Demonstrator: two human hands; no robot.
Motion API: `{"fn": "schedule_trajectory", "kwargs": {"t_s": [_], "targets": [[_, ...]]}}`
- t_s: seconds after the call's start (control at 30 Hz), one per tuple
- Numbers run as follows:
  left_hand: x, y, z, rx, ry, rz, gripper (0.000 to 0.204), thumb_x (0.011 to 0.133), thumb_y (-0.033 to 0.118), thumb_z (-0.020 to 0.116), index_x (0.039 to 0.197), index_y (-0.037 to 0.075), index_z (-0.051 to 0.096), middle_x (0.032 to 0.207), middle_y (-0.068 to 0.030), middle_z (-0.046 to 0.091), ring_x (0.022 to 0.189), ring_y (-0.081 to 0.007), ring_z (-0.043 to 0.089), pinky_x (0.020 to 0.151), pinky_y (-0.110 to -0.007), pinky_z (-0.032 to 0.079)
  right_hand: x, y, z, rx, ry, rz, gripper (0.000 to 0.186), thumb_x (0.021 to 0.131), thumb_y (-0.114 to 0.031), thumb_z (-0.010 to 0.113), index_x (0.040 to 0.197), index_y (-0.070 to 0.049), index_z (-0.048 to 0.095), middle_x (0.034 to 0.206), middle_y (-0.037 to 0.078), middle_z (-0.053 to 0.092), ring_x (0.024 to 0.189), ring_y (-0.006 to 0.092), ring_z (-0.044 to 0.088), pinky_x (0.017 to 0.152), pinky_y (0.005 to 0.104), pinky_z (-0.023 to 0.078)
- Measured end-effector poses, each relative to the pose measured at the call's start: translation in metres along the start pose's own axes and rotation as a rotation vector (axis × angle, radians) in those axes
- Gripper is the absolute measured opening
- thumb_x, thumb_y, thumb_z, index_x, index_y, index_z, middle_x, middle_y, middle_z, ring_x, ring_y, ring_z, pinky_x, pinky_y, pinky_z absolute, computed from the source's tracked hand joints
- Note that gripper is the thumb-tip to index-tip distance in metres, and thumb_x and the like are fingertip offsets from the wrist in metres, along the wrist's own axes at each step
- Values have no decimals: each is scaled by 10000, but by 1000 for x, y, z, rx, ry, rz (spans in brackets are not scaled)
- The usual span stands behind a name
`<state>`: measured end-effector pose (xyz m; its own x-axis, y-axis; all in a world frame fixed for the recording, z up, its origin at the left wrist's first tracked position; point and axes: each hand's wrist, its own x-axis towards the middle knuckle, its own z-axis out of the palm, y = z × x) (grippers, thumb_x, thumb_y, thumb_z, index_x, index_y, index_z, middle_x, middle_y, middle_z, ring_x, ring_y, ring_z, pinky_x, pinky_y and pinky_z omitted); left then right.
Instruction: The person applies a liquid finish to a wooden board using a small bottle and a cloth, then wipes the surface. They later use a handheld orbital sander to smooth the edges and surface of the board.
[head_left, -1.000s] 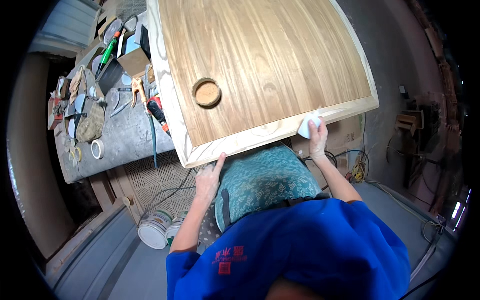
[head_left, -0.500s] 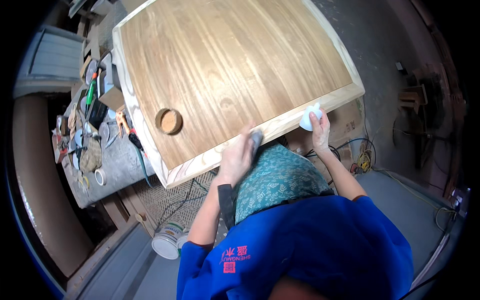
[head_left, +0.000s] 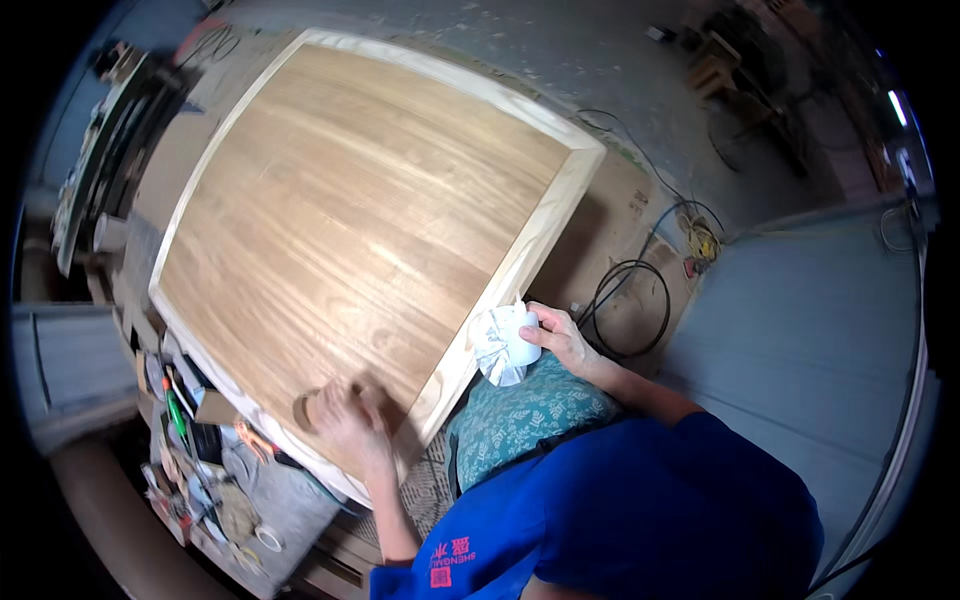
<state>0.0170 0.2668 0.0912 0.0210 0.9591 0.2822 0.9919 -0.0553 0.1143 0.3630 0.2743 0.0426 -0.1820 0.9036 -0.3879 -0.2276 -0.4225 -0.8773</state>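
Observation:
A large wooden panel [head_left: 390, 200] with a pale frame [head_left: 518, 265] lies before me. My right hand [head_left: 560, 340] grips a white bundle [head_left: 500, 345], crumpled on one side and smooth on the other, at the panel's near right edge. My left hand [head_left: 350, 420] is blurred over the lower left of the panel, beside a round container [head_left: 306, 408] that it partly hides; I cannot make out what its fingers hold, if anything.
A cluttered bench [head_left: 285, 510] with tools, boxes and tape rolls stands at lower left. Hoses and cables [head_left: 625, 350] lie on the right, near a grey surface [head_left: 780, 320]. Stacked boards [head_left: 105, 140] stand at far left, dark furniture [head_left: 740, 90] at the back right.
My view has swung round over the panel. My left hand has gone from the front edge to beside the round container. The white bundle in my right hand shows more of its crumpled side.

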Motion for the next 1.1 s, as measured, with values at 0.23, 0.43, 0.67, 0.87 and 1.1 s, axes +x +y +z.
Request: {"fn": "schedule_trajectory", "kwargs": {"t_s": [0.23,0.43,0.67,0.87,1.1], "targets": [[-56,-79,7,85,-145,-355,404,867,140,763,1220,13,613,1082,-198,620,1083,-412,549,964,-519,420,-7,13,11,-78,119,-101,325,953,-292,734,1069,6,672,929,10,617,892,92,585,768,282,481],[-24,-39,5,-14,-90,-116,155,912,104,674,1029,11,636,1016,-164,613,1030,-382,540,946,-505,390,-9,-2,6,-109,171,-163,343,948,-309,731,1033,15,658,931,22,618,877,96,578,768,283,477],[9,29,57,-241,-68,164,201,880,85,692,1077,47,678,1067,-141,647,1082,-347,576,1005,-504,403,-9,-25,-11,-419,140,-241,342,947,-298,715,1051,24,662,930,70,636,857,134,604,764,306,484],[26,33,79,-252,-41,214,244,896,115,691,1134,63,687,1079,-119,665,1106,-333,592,1045,-489,407,-21,-24,-50,-491,300,-348,252,917,-188,742,1006,25,641,915,49,553,861,141,534,761,304,437],[31,2,67,-118,54,-86,272,846,190,760,1108,120,755,1040,-105,667,1059,-315,582,929,-447,439,-8,-48,-72,-468,349,-321,241,967,-209,702,1028,14,632,900,23,566,853,102,544,771,277,458]]}}
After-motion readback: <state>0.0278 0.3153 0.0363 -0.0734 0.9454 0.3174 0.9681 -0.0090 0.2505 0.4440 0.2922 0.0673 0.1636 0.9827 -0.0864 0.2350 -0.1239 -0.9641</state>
